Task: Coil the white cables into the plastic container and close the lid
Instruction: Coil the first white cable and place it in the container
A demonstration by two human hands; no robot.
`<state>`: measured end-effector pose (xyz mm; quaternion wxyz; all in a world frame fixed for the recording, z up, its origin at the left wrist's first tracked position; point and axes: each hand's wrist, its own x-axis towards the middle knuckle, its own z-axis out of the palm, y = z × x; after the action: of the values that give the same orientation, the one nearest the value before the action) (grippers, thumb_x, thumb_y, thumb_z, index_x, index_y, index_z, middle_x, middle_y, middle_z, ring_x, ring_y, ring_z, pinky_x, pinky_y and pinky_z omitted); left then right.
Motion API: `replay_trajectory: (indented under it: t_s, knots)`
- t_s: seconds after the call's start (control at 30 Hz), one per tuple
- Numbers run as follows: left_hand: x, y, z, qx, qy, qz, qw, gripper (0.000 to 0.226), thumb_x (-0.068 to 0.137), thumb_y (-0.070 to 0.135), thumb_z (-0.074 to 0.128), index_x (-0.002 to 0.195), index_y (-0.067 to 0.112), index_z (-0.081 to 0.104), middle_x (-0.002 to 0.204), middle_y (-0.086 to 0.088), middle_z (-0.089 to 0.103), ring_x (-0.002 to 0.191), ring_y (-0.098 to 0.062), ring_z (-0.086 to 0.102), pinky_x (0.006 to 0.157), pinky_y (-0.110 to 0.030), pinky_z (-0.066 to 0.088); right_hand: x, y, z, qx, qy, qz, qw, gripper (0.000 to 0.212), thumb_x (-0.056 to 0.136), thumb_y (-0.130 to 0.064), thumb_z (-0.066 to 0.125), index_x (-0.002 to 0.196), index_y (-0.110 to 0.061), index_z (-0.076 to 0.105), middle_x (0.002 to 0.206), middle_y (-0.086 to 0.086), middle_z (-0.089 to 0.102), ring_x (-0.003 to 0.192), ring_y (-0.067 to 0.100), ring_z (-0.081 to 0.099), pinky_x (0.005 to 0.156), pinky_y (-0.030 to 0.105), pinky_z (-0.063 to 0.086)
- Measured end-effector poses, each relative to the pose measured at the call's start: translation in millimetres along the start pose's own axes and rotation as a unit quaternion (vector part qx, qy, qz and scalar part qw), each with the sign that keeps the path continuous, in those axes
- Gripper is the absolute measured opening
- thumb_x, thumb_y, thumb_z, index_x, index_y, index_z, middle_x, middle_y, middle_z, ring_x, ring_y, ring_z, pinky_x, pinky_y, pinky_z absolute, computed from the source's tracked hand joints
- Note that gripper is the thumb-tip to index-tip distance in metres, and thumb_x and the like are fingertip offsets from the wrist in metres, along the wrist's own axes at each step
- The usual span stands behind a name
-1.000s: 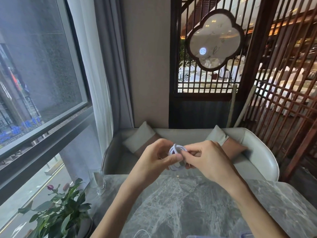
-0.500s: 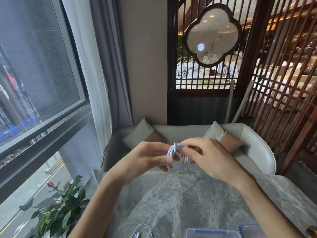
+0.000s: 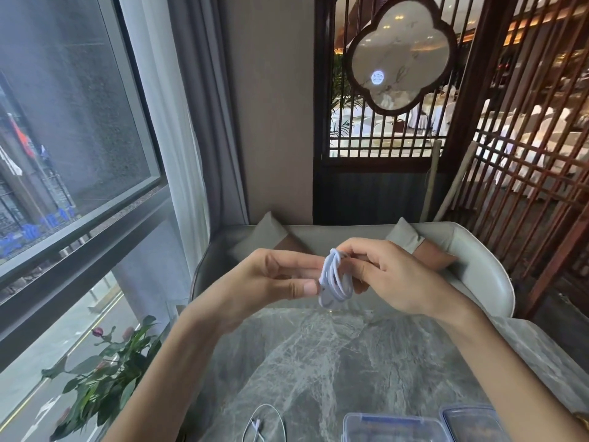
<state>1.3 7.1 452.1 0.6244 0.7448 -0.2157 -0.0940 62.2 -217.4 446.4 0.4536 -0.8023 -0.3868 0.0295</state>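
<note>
Early-to-mid task, by my read. One white cable coil (image 3: 336, 283) is held up in the air over the surface (image 3: 318, 362), between both hands and well apart from the plastic container (image 3: 395, 427). The left hand (image 3: 271, 282) pinches the coil's side, thumb against fingers. The right hand (image 3: 395, 279) has its fingers curled on the top of the loops. The coil shows several loops and looks nearly wound; I cannot tell whether the tail end is tucked.

A second white cable (image 3: 264, 422) lies loose on the surface at the near edge, left of the container, not coiled. The container is cut off by the frame edge and looks open; no cable shows in it. A clear flat piece (image 3: 475, 422) sits just right of it, likely the lid, off.

Left to do: put this coil in, coil the second, put it in, close the lid.

Counts: cables two, container one, probable lid one, hands two.
</note>
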Motion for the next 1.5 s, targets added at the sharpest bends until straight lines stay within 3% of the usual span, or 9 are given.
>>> replay_trajectory:
  t_s: [0.13,0.27,0.4,0.5,0.7,0.87,1.2,1.43,1.5]
  knots:
    - [4.9,-5.4,5.6,-0.052,0.044,-0.016,0.998,0.029,0.082,0.004,0.072,0.109,-0.002,0.067,0.103,-0.022,0.069,0.098,-0.034,0.061,0.094,-0.058,0.042,-0.3,4.1,5.1,0.047,-0.012,-0.004,0.999,0.018,0.096,-0.043,0.057,0.099,-0.031,0.069,0.081,-0.003,0.070,0.065,0.008,0.060,0.061,0.024,0.050]
    - [9.0,-5.9,5.6,-0.041,0.045,-0.018,0.998,0.023,0.076,0.003,0.080,0.096,0.004,0.067,0.083,-0.009,0.067,0.082,-0.022,0.063,0.082,-0.036,0.051,-0.6,-0.7,3.8,0.051,-0.021,-0.006,0.998,0.014,0.101,-0.028,0.055,0.102,-0.026,0.069,0.081,-0.013,0.068,0.068,-0.002,0.058,0.062,0.013,0.044]
    - [7.8,-4.6,3.6,0.089,0.031,-0.026,0.995,0.021,0.074,0.000,0.082,0.085,0.007,0.065,0.071,0.005,0.066,0.065,-0.012,0.056,0.061,-0.019,0.046,-3.1,-0.6,-2.1,-0.029,-0.058,0.017,0.998,0.014,0.099,-0.031,0.056,0.101,-0.032,0.070,0.088,-0.002,0.072,0.084,0.019,0.067,0.080,0.047,0.054]
    - [6.2,-3.0,2.6,0.250,0.034,-0.023,0.967,0.025,0.075,0.004,0.084,0.078,0.020,0.065,0.066,0.017,0.063,0.057,-0.005,0.046,0.054,-0.017,0.039,-3.2,-2.0,-4.5,-0.037,-0.113,0.028,0.993,0.015,0.099,-0.027,0.058,0.099,-0.034,0.071,0.089,0.002,0.073,0.088,0.023,0.066,0.087,0.051,0.051]
    - [-6.6,2.1,10.0,0.445,0.055,0.028,0.893,0.031,0.077,0.005,0.082,0.074,0.030,0.062,0.065,0.024,0.058,0.077,0.003,0.051,0.064,-0.011,0.041,-1.5,-1.5,-6.7,-0.058,-0.195,0.050,0.978,0.019,0.098,-0.032,0.058,0.092,-0.045,0.070,0.086,-0.018,0.072,0.086,-0.002,0.065,0.082,0.020,0.050]
    - [-27.7,2.1,15.8,0.506,0.076,0.080,0.856,0.032,0.076,-0.007,0.076,0.079,0.022,0.062,0.076,0.017,0.057,0.084,-0.007,0.050,0.068,-0.025,0.046,-7.4,2.3,0.5,-0.081,-0.182,0.036,0.979,0.019,0.097,-0.045,0.055,0.102,-0.036,0.071,0.088,-0.014,0.073,0.089,0.005,0.067,0.088,0.035,0.053]
    - [-24.4,-17.1,12.8,0.541,0.213,0.115,0.805,0.027,0.074,-0.020,0.064,0.078,0.006,0.061,0.078,-0.002,0.058,0.076,-0.024,0.047,0.064,-0.027,0.037,-14.7,4.4,38.5,0.190,-0.079,0.091,0.974,0.021,0.104,-0.013,0.044,0.112,-0.005,0.062,0.054,-0.014,0.061,0.045,-0.001,0.045,0.047,0.014,0.038]
    - [-29.6,-23.2,6.6,0.635,0.154,0.156,0.740,0.031,0.064,-0.022,0.049,0.079,0.001,0.064,0.076,-0.009,0.054,0.069,-0.029,0.046,0.062,-0.035,0.038,-21.0,5.0,33.4,0.157,-0.091,0.097,0.979,0.027,0.105,-0.015,0.045,0.122,-0.009,0.066,0.042,-0.016,0.047,0.038,0.001,0.028,0.038,0.015,0.023]
    - [-31.4,-26.2,12.1,0.607,0.145,0.141,0.769,0.024,0.072,-0.019,0.058,0.081,0.003,0.064,0.079,-0.007,0.055,0.072,-0.029,0.047,0.065,-0.036,0.041,-25.0,9.4,34.3,0.125,-0.060,0.095,0.986,0.025,0.103,-0.020,0.050,0.116,-0.017,0.071,0.049,-0.005,0.047,0.040,0.005,0.029,0.039,0.017,0.024]
